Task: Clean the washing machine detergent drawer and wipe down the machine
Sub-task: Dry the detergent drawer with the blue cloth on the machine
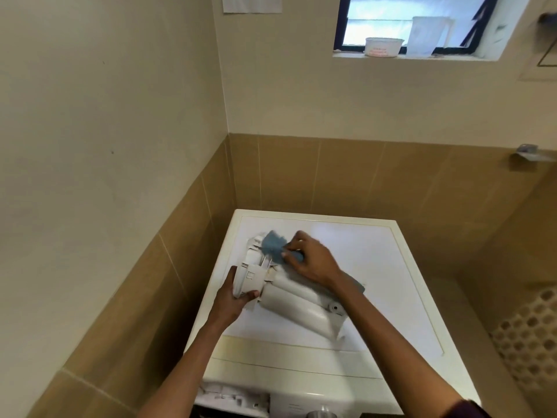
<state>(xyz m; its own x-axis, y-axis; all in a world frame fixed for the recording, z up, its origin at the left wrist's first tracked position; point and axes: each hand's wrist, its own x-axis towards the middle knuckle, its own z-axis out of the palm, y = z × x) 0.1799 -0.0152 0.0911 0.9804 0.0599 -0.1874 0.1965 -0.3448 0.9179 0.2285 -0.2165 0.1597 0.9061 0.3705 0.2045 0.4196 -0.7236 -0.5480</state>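
Detergent drawer (289, 294) on washing machine (376, 267): left hand (233, 292) grips it steady; right hand (310, 260) should press its pinched blue cloth (272, 245) into each compartment.

This is a home laundry corner or bathroom, because a white washing machine (316, 297) stands against tan wall tiles (346, 176) under a small window (416, 22).

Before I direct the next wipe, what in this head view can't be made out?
- Drawer far end: covered by the blue cloth and right hand, so residue there is unseen.
- Cloth: smeared by motion blur.
- Drawer's side under the left hand: hidden by the fingers.
- Machine front, slot and knob: cut off by the bottom edge.
- Tub on the sill: red print too small and blurred.
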